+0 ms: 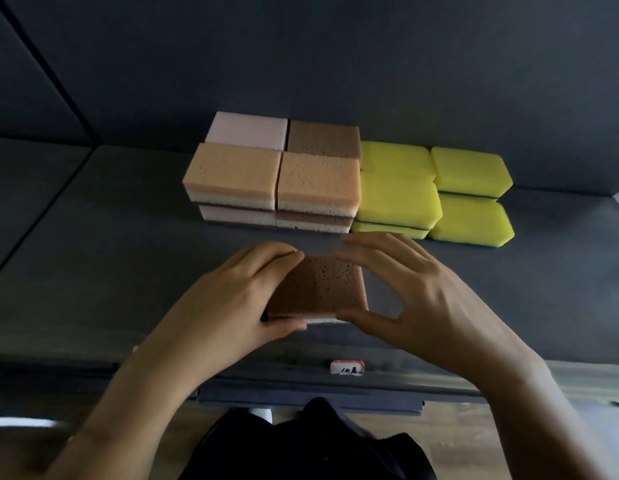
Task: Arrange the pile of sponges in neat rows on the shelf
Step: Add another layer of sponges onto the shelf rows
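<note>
Grey shelf (103, 237), matte and dark. Left hand (228, 296) grips the left edge of a brown sponge (318, 285), thumb at the near side. Right hand (415, 292) pinches the right edge, thumb near, fingers over the far edge. The sponge sits near the shelf front, apart from the rows; resting or lifted, cannot tell. Back rows, from left: two peach-topped stacks (231, 171) side by side, a pink sponge (247, 129) and a second brown one (323, 138) behind them, then yellow sponges (470, 171) in two columns. White label (347, 368) on the shelf's front edge.
</note>
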`<state>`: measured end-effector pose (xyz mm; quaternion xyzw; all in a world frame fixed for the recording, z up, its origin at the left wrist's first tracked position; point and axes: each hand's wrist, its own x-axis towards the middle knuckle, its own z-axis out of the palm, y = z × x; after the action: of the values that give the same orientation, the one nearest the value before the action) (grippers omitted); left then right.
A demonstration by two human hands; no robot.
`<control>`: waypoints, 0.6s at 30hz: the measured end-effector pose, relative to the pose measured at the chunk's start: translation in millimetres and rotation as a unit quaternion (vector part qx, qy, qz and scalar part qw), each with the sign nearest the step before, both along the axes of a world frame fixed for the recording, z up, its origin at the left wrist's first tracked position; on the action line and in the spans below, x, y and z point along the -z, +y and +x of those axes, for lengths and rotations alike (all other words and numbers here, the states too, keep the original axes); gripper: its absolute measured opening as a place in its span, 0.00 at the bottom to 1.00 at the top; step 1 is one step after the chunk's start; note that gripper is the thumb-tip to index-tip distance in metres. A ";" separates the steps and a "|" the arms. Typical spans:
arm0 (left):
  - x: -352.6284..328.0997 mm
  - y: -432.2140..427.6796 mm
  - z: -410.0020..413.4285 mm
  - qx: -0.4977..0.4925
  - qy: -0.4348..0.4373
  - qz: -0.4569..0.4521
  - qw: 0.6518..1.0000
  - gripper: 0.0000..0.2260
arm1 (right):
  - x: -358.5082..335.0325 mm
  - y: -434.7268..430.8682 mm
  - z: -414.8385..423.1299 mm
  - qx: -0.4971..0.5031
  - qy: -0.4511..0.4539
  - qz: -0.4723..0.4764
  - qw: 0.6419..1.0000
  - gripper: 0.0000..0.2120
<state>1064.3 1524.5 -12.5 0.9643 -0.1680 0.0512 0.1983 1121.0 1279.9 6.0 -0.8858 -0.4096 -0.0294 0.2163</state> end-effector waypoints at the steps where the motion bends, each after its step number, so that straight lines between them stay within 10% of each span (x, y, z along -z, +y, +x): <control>1: -0.8 1.2 -2.0 -0.006 0.000 -0.006 1.000 0.33 | -0.3 1.9 0.6 -0.009 0.001 -0.007 1.000 0.30; 18: -5.3 50.8 -14.3 0.004 -0.041 -0.054 0.998 0.32 | 11.2 65.5 -11.3 -0.027 -0.022 -0.027 0.999 0.31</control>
<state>1050.0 1575.2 -7.2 0.9485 -0.1768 0.0994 0.2433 1109.7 1345.4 -5.1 -0.8789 -0.4390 -0.0319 0.1841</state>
